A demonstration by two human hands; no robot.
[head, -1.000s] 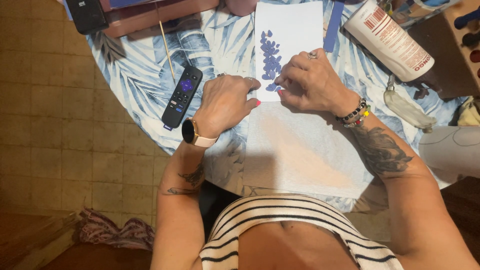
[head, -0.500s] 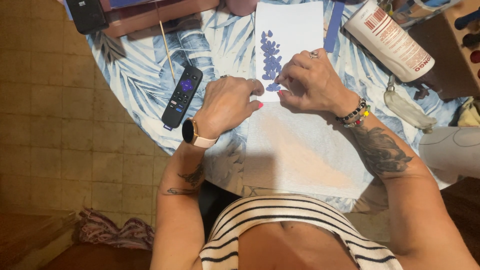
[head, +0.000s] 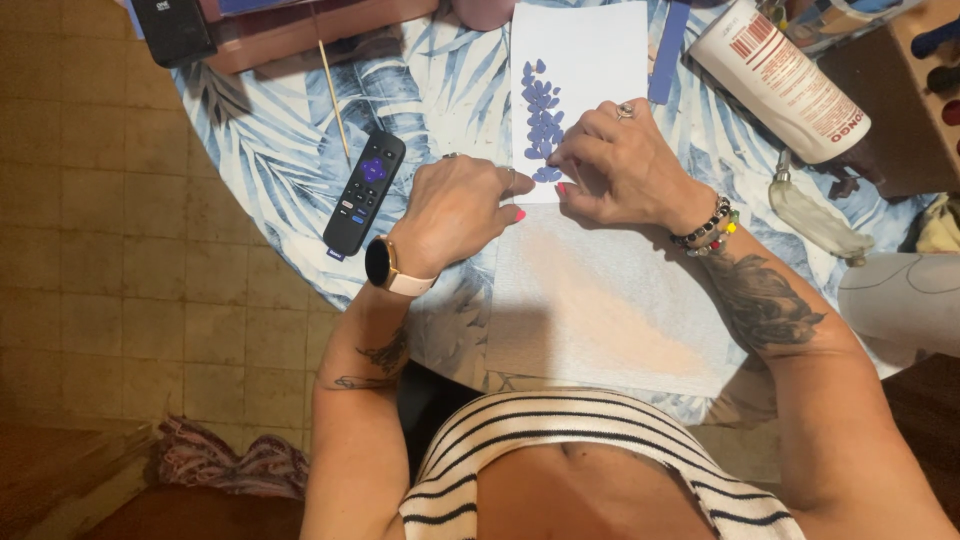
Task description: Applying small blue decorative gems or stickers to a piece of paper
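Note:
A white paper card [head: 590, 60] lies on the leaf-patterned tablecloth [head: 280, 150], with a column of small blue-purple petals [head: 541, 115] arranged down its left half. My right hand [head: 625, 165] rests on the card's lower part, its fingertips pressing at the lowest petals; whether it pinches one I cannot tell. My left hand [head: 455, 210], with a watch on the wrist, lies fingers curled at the card's bottom left corner, touching its edge. A white paper towel [head: 600, 300] is spread below the card, under both wrists.
A black remote control [head: 364, 192] lies left of my left hand. A thin wooden stick [head: 334, 85] and a dark box [head: 300, 30] sit further back. A large white lotion bottle [head: 780, 75] and a small clear bottle [head: 810, 215] are at the right.
My right hand's fingers have shifted slightly down over the lowest petals. My left hand stays at the card's corner.

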